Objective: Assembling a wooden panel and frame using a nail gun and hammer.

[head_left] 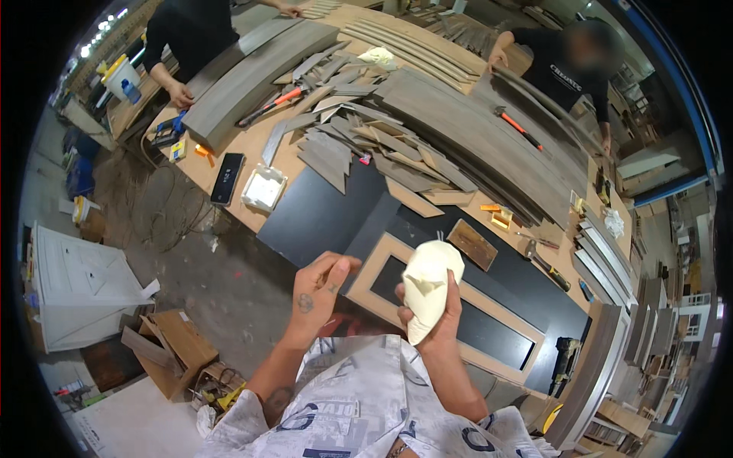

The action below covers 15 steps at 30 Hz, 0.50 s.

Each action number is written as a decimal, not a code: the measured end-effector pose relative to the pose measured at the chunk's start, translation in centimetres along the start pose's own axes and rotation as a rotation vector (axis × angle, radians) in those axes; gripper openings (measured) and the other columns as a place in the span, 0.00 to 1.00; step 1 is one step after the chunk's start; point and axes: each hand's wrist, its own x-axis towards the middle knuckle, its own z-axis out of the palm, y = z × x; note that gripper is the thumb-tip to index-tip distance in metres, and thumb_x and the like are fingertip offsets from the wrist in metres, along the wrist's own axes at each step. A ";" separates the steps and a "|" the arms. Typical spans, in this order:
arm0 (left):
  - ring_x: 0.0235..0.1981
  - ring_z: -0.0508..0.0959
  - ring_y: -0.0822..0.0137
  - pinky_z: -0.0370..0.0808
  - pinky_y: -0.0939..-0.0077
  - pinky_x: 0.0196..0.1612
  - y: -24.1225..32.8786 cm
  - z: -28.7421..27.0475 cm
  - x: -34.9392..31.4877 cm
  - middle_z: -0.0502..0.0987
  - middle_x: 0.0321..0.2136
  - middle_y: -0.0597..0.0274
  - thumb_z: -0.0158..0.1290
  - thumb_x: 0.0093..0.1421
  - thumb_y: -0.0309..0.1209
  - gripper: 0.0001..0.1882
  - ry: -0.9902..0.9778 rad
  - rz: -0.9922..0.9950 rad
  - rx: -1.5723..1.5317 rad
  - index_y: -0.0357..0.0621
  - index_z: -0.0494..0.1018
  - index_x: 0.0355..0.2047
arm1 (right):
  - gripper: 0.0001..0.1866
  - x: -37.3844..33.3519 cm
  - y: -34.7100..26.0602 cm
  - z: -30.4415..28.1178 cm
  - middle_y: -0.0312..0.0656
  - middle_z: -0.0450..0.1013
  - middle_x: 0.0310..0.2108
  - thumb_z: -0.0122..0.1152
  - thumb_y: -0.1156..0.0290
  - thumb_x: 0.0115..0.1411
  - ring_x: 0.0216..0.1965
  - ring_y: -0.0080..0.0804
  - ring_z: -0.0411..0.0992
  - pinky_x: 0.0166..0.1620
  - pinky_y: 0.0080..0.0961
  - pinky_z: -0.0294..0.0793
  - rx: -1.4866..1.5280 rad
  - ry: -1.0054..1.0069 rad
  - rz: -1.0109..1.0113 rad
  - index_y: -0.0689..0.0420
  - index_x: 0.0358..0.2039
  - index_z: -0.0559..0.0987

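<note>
Right fingers hold a pale yellow bag

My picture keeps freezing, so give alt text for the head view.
The right hand holds a cream pouch, with the half-curled left hand apart beside it. On the bench lie a pale frame, a dark board and heaped wood pieces; one person at upper left, another at upper right.

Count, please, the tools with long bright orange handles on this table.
2: one tool lies beside the thick grey beam at left, another tool on the wide grey boards at right. More may be hidden.
</note>
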 end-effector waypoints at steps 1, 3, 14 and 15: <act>0.35 0.76 0.71 0.70 0.79 0.43 -0.1 0.3 -0.2 0.78 0.31 0.61 0.51 0.67 0.40 0.20 -0.022 0.003 -0.001 0.30 0.78 0.37 | 0.28 -0.3 -0.7 -1.2 0.44 0.74 0.43 0.52 0.44 0.63 0.39 0.40 0.74 0.22 0.26 0.76 0.015 -0.053 -0.030 0.51 0.55 0.72; 0.34 0.76 0.72 0.70 0.80 0.42 0.0 0.8 -0.7 0.77 0.30 0.61 0.52 0.67 0.38 0.18 -0.011 -0.049 0.132 0.30 0.77 0.35 | 0.30 -0.9 -2.1 -3.6 0.47 0.72 0.45 0.54 0.44 0.62 0.41 0.40 0.73 0.24 0.27 0.76 0.104 -0.121 -0.051 0.53 0.56 0.70; 0.32 0.74 0.75 0.70 0.82 0.40 -3.4 1.7 0.0 0.76 0.27 0.65 0.57 0.63 0.32 0.12 -0.102 -0.112 0.241 0.32 0.77 0.33 | 0.32 -7.4 -3.6 -12.3 0.51 0.68 0.47 0.58 0.46 0.60 0.42 0.46 0.70 0.26 0.31 0.75 0.427 -0.113 -0.478 0.52 0.58 0.67; 0.32 0.74 0.75 0.70 0.82 0.40 -4.0 1.7 0.4 0.76 0.27 0.65 0.57 0.63 0.32 0.12 -0.155 -0.093 0.243 0.32 0.77 0.33 | 0.32 -7.9 -3.1 -12.7 0.51 0.68 0.47 0.58 0.46 0.60 0.42 0.46 0.70 0.26 0.31 0.75 0.454 -0.121 -0.517 0.52 0.58 0.67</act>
